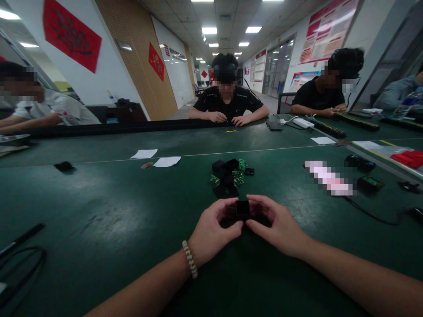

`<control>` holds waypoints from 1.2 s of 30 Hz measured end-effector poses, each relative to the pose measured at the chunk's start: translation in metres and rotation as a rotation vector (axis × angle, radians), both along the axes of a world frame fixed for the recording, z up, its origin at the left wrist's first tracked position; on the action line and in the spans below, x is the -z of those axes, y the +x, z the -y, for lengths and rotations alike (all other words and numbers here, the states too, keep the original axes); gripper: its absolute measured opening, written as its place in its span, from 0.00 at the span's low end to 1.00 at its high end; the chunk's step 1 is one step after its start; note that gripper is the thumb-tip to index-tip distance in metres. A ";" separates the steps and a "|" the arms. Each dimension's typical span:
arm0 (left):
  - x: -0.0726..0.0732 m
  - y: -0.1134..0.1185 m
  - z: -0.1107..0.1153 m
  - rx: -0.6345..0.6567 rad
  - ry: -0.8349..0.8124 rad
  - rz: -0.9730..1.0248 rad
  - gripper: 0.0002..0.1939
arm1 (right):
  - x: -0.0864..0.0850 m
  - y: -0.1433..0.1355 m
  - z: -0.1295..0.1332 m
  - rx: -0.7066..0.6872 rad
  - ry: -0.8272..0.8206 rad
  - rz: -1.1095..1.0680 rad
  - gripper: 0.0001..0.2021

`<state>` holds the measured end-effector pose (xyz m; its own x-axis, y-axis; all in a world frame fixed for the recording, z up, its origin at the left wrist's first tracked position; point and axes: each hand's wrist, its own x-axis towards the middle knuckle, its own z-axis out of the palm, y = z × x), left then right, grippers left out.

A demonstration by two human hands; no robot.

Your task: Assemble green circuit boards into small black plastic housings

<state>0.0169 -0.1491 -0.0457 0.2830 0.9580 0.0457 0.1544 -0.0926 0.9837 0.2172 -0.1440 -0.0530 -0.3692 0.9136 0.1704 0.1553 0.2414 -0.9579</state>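
Observation:
A small black open-topped box (243, 208) is held upright between my two hands, low over the green table (109, 246). My left hand (220, 222), with a beaded bracelet (189, 259) at the wrist, curls its thumb and fingers around the box's left side. From the other side, my right hand (276, 224) grips it in the same way. Just beyond my fingertips lies a heap of black plastic boxes (226, 169) mixed with green circuit boards (238, 178). The inside of the box is too dark to make out.
Paper slips (167, 162) lie left of the heap. To the right are a pixelated pinkish object (328, 177) with a cable (373, 215) and a dark device (370, 184). A black cable (33, 251) lies at far left. A person (228, 97) sits opposite; others sit at both sides.

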 end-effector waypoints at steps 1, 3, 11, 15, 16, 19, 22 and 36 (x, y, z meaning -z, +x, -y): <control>0.000 0.000 0.000 -0.004 0.002 0.002 0.25 | -0.001 0.000 0.000 0.002 0.001 0.000 0.25; -0.001 0.000 0.000 -0.008 0.003 0.007 0.25 | -0.002 -0.001 0.001 0.007 -0.002 -0.003 0.25; -0.003 0.001 0.001 -0.016 0.010 -0.011 0.25 | 0.002 -0.001 0.000 0.008 -0.008 -0.016 0.23; -0.001 0.001 0.000 -0.017 0.022 -0.009 0.25 | 0.004 0.000 -0.001 0.013 -0.008 -0.006 0.22; 0.000 0.001 0.000 -0.016 0.025 -0.009 0.25 | 0.004 0.000 -0.002 0.013 -0.006 -0.004 0.22; 0.000 0.000 -0.001 -0.006 0.026 -0.020 0.25 | 0.003 0.000 -0.002 0.005 -0.002 -0.004 0.22; -0.001 0.000 0.000 -0.005 0.015 -0.032 0.24 | 0.003 0.000 -0.001 0.006 -0.002 -0.003 0.22; -0.003 0.001 0.001 -0.028 0.031 -0.044 0.25 | 0.002 0.000 -0.001 0.004 -0.012 -0.005 0.22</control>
